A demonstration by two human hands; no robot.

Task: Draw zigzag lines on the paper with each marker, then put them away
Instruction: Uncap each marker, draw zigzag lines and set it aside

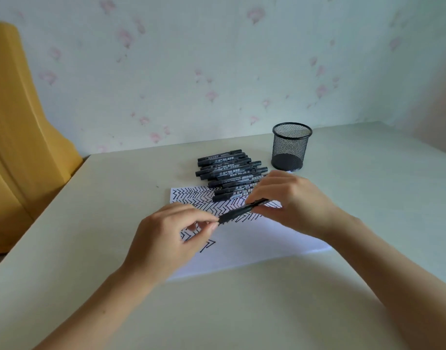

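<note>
**Now the marker is lying between both hands, above the paper**

I am watching from far, through the head camera, and I am seeing one black marker point(243, 210) held in the air just over the paper point(254, 238). Its long axis is running from low left to high right, almost straight from one hand to the other. My left hand point(166, 238) is pinching the lower left end with thumb and fingertips; my right hand point(290, 198) is curling its fingers around the upper right part of the barrel. So both hands are gripping the same marker, one at each end.

I am judging that the cap is being pulled off or pushed on; I cannot tell which, because that end is blurred. In both cases the move is going along the axis of the marker.

Behind the right hand the pile of markers point(229, 173) is lying on the table point(242, 311), partly over the far edge of the paper. The mesh cup point(291, 146) is standing just beyond, nearer to the right hand.
</note>
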